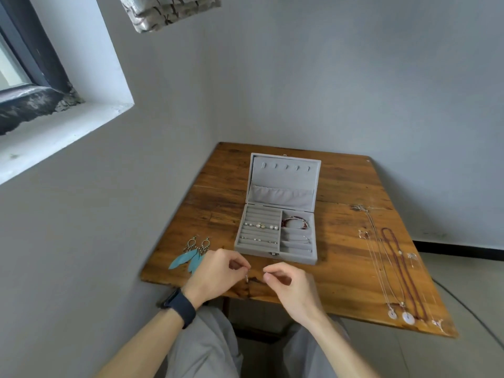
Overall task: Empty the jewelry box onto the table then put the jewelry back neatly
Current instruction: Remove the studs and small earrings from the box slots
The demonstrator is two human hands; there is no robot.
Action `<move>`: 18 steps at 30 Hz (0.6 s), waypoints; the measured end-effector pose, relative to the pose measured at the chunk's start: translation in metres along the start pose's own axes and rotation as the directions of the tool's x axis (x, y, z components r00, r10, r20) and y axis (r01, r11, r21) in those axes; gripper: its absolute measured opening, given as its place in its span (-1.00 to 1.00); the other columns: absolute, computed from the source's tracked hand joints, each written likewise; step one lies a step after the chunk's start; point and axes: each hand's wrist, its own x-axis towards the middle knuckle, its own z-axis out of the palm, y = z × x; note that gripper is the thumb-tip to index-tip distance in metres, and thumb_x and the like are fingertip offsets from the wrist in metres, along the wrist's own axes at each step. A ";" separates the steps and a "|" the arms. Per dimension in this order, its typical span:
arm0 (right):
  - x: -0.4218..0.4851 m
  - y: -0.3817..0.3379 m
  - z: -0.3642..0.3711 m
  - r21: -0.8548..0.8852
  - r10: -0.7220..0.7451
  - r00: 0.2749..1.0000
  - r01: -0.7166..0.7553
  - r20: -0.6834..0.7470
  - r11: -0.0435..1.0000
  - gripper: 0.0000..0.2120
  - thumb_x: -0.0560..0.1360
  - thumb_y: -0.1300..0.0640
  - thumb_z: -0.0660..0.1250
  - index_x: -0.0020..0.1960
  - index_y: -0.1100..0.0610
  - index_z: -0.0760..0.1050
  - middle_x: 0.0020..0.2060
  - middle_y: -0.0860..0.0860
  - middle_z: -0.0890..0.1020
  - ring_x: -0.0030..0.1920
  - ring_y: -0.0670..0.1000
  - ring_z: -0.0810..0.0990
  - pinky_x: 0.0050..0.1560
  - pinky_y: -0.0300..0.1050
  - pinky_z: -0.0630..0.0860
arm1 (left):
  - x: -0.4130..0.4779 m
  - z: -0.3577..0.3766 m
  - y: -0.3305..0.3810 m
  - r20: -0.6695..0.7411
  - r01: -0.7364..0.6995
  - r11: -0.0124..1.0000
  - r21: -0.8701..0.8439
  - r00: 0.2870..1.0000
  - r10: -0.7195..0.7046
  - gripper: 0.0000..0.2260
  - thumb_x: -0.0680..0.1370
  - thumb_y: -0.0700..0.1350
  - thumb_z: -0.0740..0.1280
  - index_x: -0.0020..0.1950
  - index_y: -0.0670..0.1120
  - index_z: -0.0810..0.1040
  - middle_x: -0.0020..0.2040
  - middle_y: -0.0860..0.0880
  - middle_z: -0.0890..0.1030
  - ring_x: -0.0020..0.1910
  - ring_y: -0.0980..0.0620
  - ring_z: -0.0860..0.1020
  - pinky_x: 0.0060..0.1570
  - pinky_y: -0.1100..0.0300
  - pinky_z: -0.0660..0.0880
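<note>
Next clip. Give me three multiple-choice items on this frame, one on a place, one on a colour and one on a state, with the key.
1. Where do the feather earrings lie?
A. On the table, left of the jewelry box
B. Inside the box
C. On the windowsill

2. What colour are their feathers?
A. Red
B. Yellow
C. Turquoise

3. What is the left hand doing?
A. Lying flat on the table
B. Pinching a small silver piece
C. Gripping the box lid

Key: 1 A, they rest on bare wood beside the box's left wall; 2 C, both feathers are blue-green; 3 B, its curled fingertips pinch the piece on the near side of the box.
</note>
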 end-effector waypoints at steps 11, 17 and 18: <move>0.003 0.001 0.021 -0.154 0.013 1.000 -0.012 0.006 0.988 -0.85 0.52 -0.03 0.43 0.09 -0.14 0.65 -0.14 -0.30 0.65 -0.10 -0.32 0.60 -0.20 -0.47 0.48 | 0.008 0.012 0.005 0.007 0.061 0.988 0.141 0.998 -0.063 -0.86 0.53 -0.07 0.38 0.00 0.06 0.74 -0.10 0.13 0.70 -0.13 0.22 0.62 -0.07 0.31 0.58; 0.015 -0.002 0.022 -0.273 0.000 1.000 -0.006 -0.019 0.962 -0.81 0.55 -0.06 0.40 0.15 -0.13 0.65 0.01 -0.21 0.68 -0.01 -0.20 0.61 -0.15 -0.43 0.46 | 0.019 0.016 0.007 0.006 0.073 0.976 0.203 0.997 -0.076 -0.84 0.53 -0.09 0.36 -0.01 0.06 0.73 -0.10 0.10 0.70 -0.14 0.17 0.62 -0.06 0.21 0.62; 0.017 -0.002 0.022 -0.282 -0.001 1.000 -0.005 -0.021 0.959 -0.80 0.55 -0.07 0.39 0.15 -0.14 0.65 0.03 -0.21 0.68 0.00 -0.20 0.61 -0.16 -0.43 0.45 | 0.020 0.017 0.007 0.008 0.074 0.976 0.207 0.997 -0.078 -0.84 0.54 -0.09 0.35 -0.01 0.06 0.73 -0.10 0.10 0.70 -0.14 0.17 0.62 -0.07 0.22 0.62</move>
